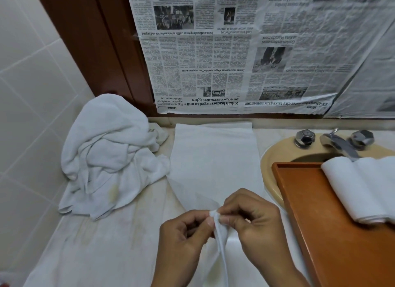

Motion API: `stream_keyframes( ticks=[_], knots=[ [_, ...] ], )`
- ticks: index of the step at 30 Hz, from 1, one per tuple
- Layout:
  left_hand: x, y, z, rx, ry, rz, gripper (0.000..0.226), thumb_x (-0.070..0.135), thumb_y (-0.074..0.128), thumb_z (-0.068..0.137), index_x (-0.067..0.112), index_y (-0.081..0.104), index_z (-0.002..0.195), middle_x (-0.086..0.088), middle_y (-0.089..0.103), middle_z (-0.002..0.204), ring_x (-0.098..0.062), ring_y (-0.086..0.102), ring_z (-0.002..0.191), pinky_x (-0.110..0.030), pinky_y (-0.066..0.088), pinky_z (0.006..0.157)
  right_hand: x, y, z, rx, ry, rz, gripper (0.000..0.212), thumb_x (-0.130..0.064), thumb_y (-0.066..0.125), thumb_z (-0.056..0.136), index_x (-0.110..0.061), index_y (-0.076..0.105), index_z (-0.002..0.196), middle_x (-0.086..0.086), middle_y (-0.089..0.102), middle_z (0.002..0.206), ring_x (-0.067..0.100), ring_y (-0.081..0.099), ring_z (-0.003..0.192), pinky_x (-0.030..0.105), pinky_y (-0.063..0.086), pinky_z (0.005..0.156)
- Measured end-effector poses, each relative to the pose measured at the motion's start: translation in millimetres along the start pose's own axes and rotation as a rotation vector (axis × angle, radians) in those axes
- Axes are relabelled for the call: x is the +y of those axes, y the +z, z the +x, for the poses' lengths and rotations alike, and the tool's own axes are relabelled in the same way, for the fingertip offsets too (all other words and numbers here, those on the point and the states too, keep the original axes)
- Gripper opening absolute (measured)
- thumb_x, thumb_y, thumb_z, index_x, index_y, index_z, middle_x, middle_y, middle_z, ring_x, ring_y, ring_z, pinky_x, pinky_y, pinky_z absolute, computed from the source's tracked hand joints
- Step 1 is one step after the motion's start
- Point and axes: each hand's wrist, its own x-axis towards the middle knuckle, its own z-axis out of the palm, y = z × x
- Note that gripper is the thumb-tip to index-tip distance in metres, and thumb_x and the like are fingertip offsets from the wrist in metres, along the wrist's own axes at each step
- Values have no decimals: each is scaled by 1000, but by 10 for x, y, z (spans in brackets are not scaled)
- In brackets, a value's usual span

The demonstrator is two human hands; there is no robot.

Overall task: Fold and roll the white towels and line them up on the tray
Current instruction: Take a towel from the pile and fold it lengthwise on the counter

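At near centre, hands: a corner of the towel (pixel 213 158) is pinched by left hand (pixel 183 237) and right hand (pixel 254 227);
Towel: white, laid flat

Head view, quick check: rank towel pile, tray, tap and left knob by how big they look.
1. Towel pile and tray: about alike; the tray is nearer and cut off by the frame, so I won't rank them.
2. Tap.
3. Left knob, smallest.
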Motion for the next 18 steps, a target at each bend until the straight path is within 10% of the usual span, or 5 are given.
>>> stream_keyframes(
  ticks=[11,18],
  knots=[
    [-7,-139,7,-90,-10,141,35,51,81,52,25,79,75,-7,73,74,-32,71,76,-48,57,79,77,-101,-18,-127,-153,-53,13,-17,75,72,-26,66,75,-8,63,83,18,60,82,23,45,70],
    [278,-366,194,-387,148,363,16,43,74,70,28,76,76,0,70,67,-13,60,60,-32,49,62,63,-157,137,-343,-265,-45,20,-28,72,78,-10,68,69,-4,65,123,27,52,124,36,43,96]
  ],
)
